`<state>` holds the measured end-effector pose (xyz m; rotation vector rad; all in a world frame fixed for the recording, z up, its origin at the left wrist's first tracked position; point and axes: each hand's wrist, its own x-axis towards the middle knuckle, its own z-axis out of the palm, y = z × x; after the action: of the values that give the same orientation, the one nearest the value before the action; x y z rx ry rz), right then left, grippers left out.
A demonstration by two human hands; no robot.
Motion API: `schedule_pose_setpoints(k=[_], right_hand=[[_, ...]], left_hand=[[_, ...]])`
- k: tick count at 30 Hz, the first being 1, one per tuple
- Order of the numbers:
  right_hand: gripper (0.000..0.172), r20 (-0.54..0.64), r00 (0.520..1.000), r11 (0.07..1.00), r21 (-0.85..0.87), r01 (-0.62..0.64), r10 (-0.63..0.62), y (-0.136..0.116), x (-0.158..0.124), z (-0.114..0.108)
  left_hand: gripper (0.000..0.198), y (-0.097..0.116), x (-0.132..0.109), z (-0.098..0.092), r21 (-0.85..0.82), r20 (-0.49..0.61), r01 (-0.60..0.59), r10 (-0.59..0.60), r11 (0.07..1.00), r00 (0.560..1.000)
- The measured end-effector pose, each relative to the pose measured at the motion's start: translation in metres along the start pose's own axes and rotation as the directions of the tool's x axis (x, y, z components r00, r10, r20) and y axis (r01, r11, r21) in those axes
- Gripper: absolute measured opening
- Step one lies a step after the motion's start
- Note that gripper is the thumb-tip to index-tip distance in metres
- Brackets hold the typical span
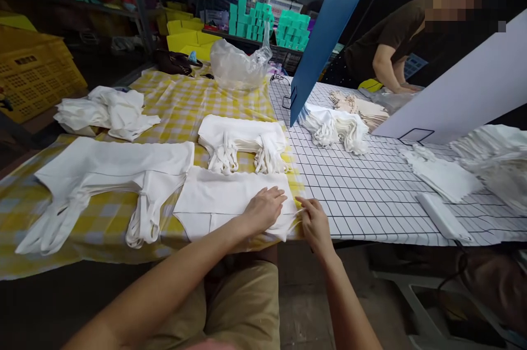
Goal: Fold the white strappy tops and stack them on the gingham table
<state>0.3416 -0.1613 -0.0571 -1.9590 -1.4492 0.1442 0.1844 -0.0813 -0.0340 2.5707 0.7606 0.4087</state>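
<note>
- Top (226, 192) lies flat at the counter's (349, 196) near edge, on the checked cloth (164, 97), wide band away from the person, right in front of the lap.
- Left hand (264, 210): laid palm-down on the top's right half, fingers loosely spread, gripping nothing.
- Right hand (315, 222): just off the top's right edge, fingers curled, thumb and forefinger seemingly pinching a thin white strap (297, 211).
- Looks done: left stack (119, 156), flat, straps bunched in two hanks toward the near edge; back stack (241, 129), laid the same way, just behind the top.
- In hand: the top's body looks smooth, but its straps are not in neat hanks like those on the stacks; reads as partway through.
- Looks left: loose heap (105, 111) at far left, crumpled, unsorted. Count can't be told.
- Past the blue board (333, 37): a white bundle (333, 122) with gathered ends and a beige bundle (366, 108); who handled these can't be told.
- Across the counter, a co-worker (391, 37) bends over clear plastic, a separate job as far as shows.
- Writing: dark marking on the yellow crate (41, 78), too small to read. Teal boxes (251, 23) show no legible print. No brand or label made out on the top or either stack.
</note>
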Motion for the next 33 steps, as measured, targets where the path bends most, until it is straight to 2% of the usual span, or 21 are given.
schedule_pose_setpoints(k=[5,9,12,15,20,25,30,33], right_hand=[[0.045,0.133,0.99,0.984,-0.163,0.074,-0.052,-0.004,0.009,0.007],[0.036,0.147,0.987,0.991,-0.1,0.086,-0.071,0.0,0.006,-0.003],[0.033,0.147,0.986,0.995,-0.044,0.084,-0.077,0.003,-0.001,-0.009],[0.035,0.099,0.991,0.996,-0.026,0.09,-0.087,0.003,-0.006,-0.009],[0.036,0.09,0.984,0.988,-0.004,0.152,-0.151,0.006,-0.012,-0.01],[0.029,0.046,0.993,0.993,0.047,0.109,-0.111,0.009,-0.021,-0.016],[0.041,0.045,0.993,0.993,0.029,0.111,-0.112,0.006,-0.023,-0.013],[0.033,0.056,0.99,0.991,0.026,0.13,-0.131,0.005,-0.024,-0.012]], left_hand=[[0.055,-0.003,0.01,0.016,0.004,0.122,0.046,-0.046,0.999,0.991],[0.068,-0.005,0.009,0.021,-0.003,0.112,0.079,-0.078,0.997,0.991],[0.066,-0.006,0.008,0.022,-0.004,0.084,0.062,-0.061,0.998,0.995],[0.064,-0.006,0.007,0.024,-0.002,0.059,0.046,-0.046,0.999,0.997],[0.06,-0.007,0.006,0.024,-0.009,0.059,0.045,-0.044,0.999,0.997],[0.056,-0.007,0.005,0.024,-0.01,0.054,0.035,-0.034,0.999,0.998],[0.057,-0.006,0.005,0.023,0.008,0.048,0.028,-0.028,1.0,0.998],[0.056,-0.006,0.005,0.023,0.01,0.048,0.031,-0.032,0.999,0.998]])
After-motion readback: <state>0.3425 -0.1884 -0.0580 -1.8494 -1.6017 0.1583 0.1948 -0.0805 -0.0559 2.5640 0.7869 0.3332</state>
